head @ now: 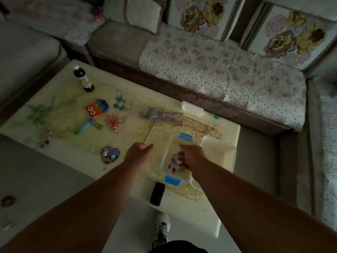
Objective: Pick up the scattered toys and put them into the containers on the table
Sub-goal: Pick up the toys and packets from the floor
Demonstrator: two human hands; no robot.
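Note:
A clear plastic container (pixel 168 148) with blue clips (pixel 185 137) stands on the cream table (pixel 73 154) at the right. My right hand (pixel 191 154) reaches into it, fingers curled around a small multicoloured toy (pixel 174 164) at its bottom. My left hand (pixel 139 151) hovers just left of the container with its fingers closed and nothing in it. Scattered toys lie further left: a grey figure (pixel 162 115), a rainbow pop toy (pixel 97 107), a blue-green toy gun (pixel 87 126), a red toy (pixel 113 123), a heart-shaped toy (pixel 110 155) and a small toy (pixel 46 138) near the left edge.
A dark bottle (pixel 83 79) stands at the table's far left corner. A white perforated basket (pixel 218 152) sits right of the clear container. A black oblong object (pixel 157 193) lies at the near edge, a white box (pixel 192 108) at the far edge. Sofas surround the table.

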